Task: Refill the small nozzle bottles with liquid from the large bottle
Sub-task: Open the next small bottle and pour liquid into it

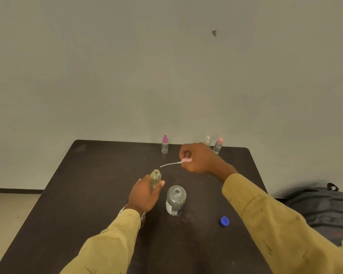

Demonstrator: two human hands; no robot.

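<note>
Left hand grip wraps the open small bottle — light, thin-walled, squeezable; right hand grip pinches its pink nozzle cap — hold the cap, not the flexible tube.

Single head view, looking forward-down over table, wall behind.

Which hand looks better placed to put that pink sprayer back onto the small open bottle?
Right hand: it already holds the pink nozzle sprayer. Left hand steadies the small clear bottle.
</note>
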